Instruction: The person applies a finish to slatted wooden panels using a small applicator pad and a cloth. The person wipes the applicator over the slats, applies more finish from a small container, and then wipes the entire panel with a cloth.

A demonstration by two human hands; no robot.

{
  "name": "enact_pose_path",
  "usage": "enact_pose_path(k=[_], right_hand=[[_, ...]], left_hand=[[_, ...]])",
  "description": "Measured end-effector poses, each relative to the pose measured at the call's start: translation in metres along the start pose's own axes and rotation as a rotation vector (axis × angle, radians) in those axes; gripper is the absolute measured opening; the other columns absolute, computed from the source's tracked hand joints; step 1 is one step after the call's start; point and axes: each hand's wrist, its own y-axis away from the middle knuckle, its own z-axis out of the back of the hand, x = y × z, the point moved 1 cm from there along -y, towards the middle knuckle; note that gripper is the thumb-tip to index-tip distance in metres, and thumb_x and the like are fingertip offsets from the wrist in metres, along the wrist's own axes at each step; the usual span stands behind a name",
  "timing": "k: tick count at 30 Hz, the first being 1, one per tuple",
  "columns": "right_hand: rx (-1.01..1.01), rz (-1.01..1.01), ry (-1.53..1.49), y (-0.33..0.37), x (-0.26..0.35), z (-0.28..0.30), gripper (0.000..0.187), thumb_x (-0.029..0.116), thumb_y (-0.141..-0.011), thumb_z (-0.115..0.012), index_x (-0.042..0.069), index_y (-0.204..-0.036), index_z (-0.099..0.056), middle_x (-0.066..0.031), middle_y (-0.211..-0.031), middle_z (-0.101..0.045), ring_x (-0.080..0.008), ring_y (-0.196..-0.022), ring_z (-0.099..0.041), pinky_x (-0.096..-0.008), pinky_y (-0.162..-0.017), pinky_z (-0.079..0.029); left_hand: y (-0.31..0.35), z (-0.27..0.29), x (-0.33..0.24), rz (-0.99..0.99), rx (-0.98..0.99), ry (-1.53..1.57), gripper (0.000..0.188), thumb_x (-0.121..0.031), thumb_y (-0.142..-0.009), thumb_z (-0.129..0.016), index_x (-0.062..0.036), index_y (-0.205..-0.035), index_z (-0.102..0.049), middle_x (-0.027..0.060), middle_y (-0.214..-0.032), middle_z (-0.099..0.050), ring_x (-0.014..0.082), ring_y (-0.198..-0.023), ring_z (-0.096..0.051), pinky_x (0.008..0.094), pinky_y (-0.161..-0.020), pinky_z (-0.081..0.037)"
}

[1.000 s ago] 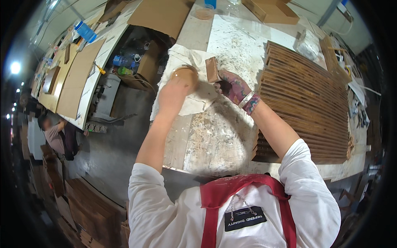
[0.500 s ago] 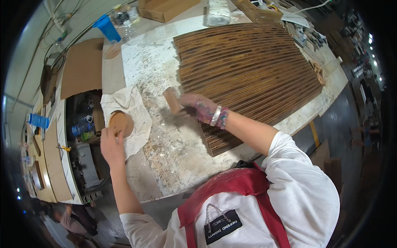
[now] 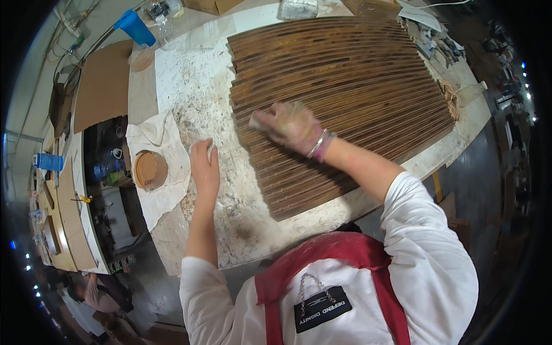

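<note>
While the right hand point(image 3: 293, 127) presses a small pale pad point(image 3: 256, 121) onto the slatted wooden panel point(image 3: 345, 86), the left hand point(image 3: 204, 167) lies flat and released on the stained table point(image 3: 190, 86), likely for bracing.

One panel lies under the clenched right hand, which grasps the pad; one round brown dish point(image 3: 150, 169) sits on one white cloth point(image 3: 158, 138) just left of the left hand, kept within reach.

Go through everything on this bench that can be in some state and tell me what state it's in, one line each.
Right hand: closed on a small pale pad, pressed on the slats.
Left hand: flat on the bare, stained benchtop, holding nothing.
Slatted wood panel: lying flat, dark brown.
Round tin: open, brown paste inside.
White cloth: spread out under the tin.
Blue cup: upright.
</note>
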Motion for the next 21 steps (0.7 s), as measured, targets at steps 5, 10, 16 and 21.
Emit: enact_pose_path(k=[5,10,16,21], right_hand=[[-0.137,-0.159,0.111,0.011,-0.101,0.001,0.013,0.025,-0.092,-0.058,0.018,-0.1,-0.063,-0.0155,-0.081,-0.061,-0.0325,-0.071,-0.063,-0.0441,-0.059,-0.051],[-0.018,0.166,-0.02,-0.015,0.014,-0.03,0.015,0.021,-0.09,-0.056,0.019,-0.104,-0.062,-0.0112,-0.076,-0.059,-0.0299,-0.07,-0.064,-0.0432,-0.058,-0.051],[-0.106,-0.086,0.092,-0.014,-0.032,0.002,0.013,0.02,-0.092,-0.056,0.016,-0.1,-0.065,-0.0112,-0.078,-0.063,-0.0274,-0.071,-0.066,-0.0414,-0.061,-0.052],[-0.006,0.174,-0.015,-0.015,0.051,-0.031,0.009,0.027,-0.092,-0.056,0.023,-0.095,-0.062,-0.0088,-0.081,-0.062,-0.0253,-0.07,-0.063,-0.0404,-0.062,-0.052]], left_hand=[[-0.015,-0.017,0.01,-0.015,-0.099,-0.287,0.026,-0.009,-0.086,-0.063,-0.0028,-0.112,-0.061,0.0167,-0.114,-0.06,0.0368,-0.105,-0.057,0.0444,-0.09,-0.045],[-0.018,-0.021,0.005,-0.004,-0.061,-0.334,0.03,-0.012,-0.086,-0.064,-0.0045,-0.115,-0.061,0.0154,-0.118,-0.058,0.0369,-0.106,-0.057,0.046,-0.089,-0.045],[-0.01,-0.016,0.016,0.109,0.015,-0.382,0.035,-0.019,-0.089,-0.064,-0.009,-0.122,-0.059,0.012,-0.125,-0.055,0.0335,-0.117,-0.051,0.0475,-0.093,-0.041],[-0.015,-0.03,0.026,0.049,0.011,-0.359,0.039,-0.021,-0.089,-0.064,-0.0079,-0.126,-0.058,0.0146,-0.13,-0.054,0.0353,-0.12,-0.049,0.0483,-0.097,-0.04]])
